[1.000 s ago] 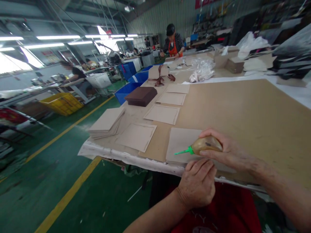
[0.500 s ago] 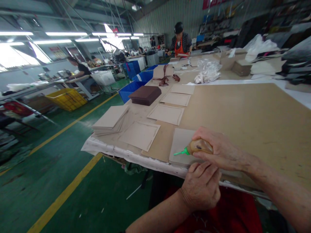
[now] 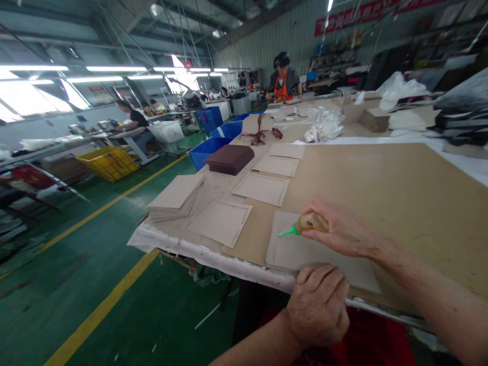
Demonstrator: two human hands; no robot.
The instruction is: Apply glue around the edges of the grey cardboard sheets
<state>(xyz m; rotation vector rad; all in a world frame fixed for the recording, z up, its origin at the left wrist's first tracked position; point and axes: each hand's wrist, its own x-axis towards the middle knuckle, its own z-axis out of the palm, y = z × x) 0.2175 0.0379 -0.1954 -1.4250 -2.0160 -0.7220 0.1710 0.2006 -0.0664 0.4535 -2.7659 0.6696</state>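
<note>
My right hand is wrapped round a squeeze bottle of amber liquid with a thin green nozzle. The bottle lies tilted, its tip pointing left, low over the top beige sheet of a small stack at the table's near edge. Whether the tip touches the sheet I cannot tell. My left hand is closed, its fingers curled at the stack's near edge; what they grip, if anything, is hidden. Left of the stack lies a beige sheet with a darker line along its borders.
More beige sheets lie in a row going away. A beige stack and a dark brown stack stand on the left. Blue bins adjoin the table. A person in an orange apron stands at the far end.
My right hand has moved the bottle away from me across the sheet, so the tip is farther from the near edge. My left hand stays near the edge. The view has tilted up slightly.
</note>
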